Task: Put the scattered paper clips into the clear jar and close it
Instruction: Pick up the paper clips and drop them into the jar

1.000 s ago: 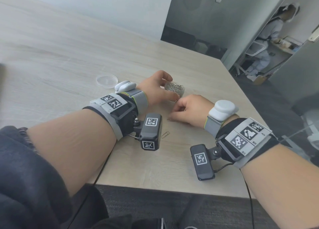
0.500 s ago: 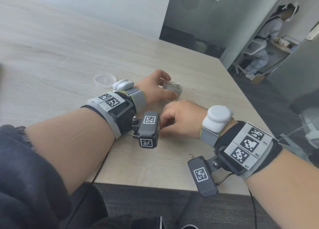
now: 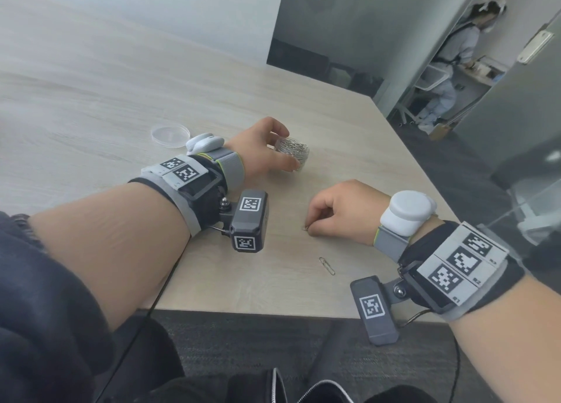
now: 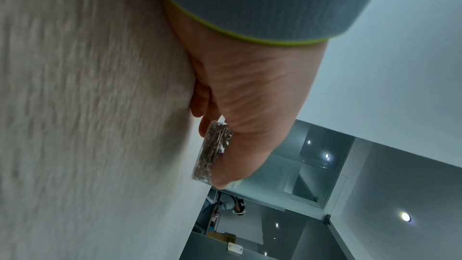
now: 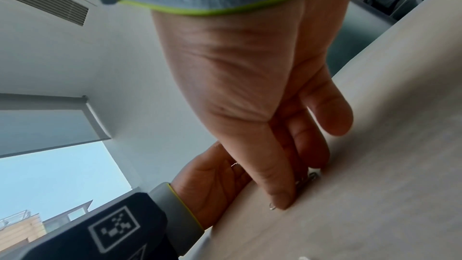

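A: Start with the big things. Where does everything sit?

B: A pale wooden table (image 3: 91, 78), with both hands working at its near right corner. The left hand (image 3: 261, 150) curls round the clear jar (image 3: 293, 151), thumb on the near side and fingers over the far side, steadying it upright. The jar is open and already packed with clips. Its lid (image 3: 170, 134) lies flat on the table, left of that wrist and a little farther off.

A: And the right hand?

B: The right hand (image 3: 343, 211) is knuckles-up, near and right of the jar, fingers bent down to the wood. The right wrist view shows the thumb and fingertips (image 5: 280, 195) closing on a paper clip (image 3: 305, 228) lying flat under them (whether it is properly gripped or merely trapped against the table, I cannot tell).

A: Anything left loose?

B: One loose clip (image 3: 327, 265) lies nearer the table edge, just near-side of the right hand, its long axis running from far-left to near-right.

A: So what does the next move turn on?

B: The jar mouth lies far and left of the pinching fingers. My guess is that the right hand, clearly the closer one, should carry its clip there, then come back toward the near edge for the last one. The lid is the left hand's to fetch.
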`<state>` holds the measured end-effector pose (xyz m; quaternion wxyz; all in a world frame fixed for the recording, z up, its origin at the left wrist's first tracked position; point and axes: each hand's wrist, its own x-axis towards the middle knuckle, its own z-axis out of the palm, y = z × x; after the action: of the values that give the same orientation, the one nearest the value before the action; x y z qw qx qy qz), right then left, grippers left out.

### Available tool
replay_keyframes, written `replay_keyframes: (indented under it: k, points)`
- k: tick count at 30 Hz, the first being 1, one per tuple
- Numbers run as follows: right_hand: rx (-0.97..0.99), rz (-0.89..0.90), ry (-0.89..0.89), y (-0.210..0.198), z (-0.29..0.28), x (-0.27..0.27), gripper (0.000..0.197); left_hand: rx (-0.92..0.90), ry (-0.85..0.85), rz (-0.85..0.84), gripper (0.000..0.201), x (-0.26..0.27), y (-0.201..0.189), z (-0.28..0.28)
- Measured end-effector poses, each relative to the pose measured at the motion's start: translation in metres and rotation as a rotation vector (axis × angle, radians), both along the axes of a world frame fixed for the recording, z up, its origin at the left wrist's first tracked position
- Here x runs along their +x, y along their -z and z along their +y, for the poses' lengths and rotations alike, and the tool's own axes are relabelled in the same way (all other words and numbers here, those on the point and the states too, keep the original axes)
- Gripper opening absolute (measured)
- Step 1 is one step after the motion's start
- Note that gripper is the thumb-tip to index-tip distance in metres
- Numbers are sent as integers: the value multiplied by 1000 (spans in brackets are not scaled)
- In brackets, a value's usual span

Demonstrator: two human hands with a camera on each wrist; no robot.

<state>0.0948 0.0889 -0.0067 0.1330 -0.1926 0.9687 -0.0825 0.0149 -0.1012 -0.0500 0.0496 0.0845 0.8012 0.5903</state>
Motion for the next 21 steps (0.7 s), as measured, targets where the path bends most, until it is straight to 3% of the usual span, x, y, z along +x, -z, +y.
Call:
replay_keyframes:
  k: [6, 11, 16, 21]
  points:
    - [-20, 15, 55, -2, 17, 27, 11, -35, -15, 39, 54, 7, 2, 11]
    - [-5, -9, 66, -5, 16, 43, 29, -2, -26, 30, 56, 18, 2, 25]
    - [13, 28, 26, -2, 14, 50, 15, 16, 14, 16, 57, 29, 3, 39]
    - [-7, 34, 16, -3, 16, 55, 14, 33, 10, 13, 55, 32, 1, 40]
